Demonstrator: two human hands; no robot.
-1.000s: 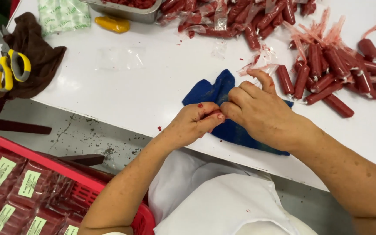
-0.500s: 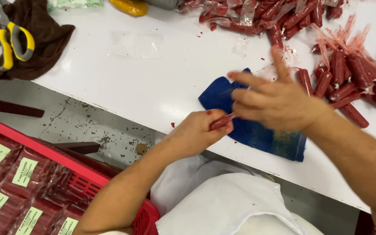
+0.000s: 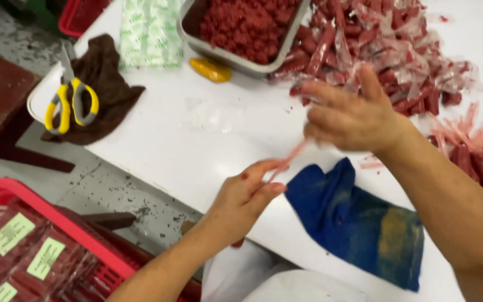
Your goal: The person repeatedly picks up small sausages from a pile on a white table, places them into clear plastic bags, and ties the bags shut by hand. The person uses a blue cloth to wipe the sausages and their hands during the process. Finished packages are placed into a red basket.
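My left hand hovers over the near edge of the white table and pinches one end of a thin pink casing strip. The strip runs up and to the right into my right hand, which is raised above the table with its fingers spread and blurred. A crumpled blue cloth lies on the table just below my right forearm. Behind my right hand lies a heap of red sausages in clear wrapping.
A metal tray of red meat pieces stands at the back, a yellow object beside it and green-printed bags to its left. Yellow-handled scissors rest on a brown cloth. A red basket of labelled packs sits lower left.
Both hands have lifted off the blue cloth and drawn apart. A pink strip is now stretched between them, and the view has shifted toward the back of the table.
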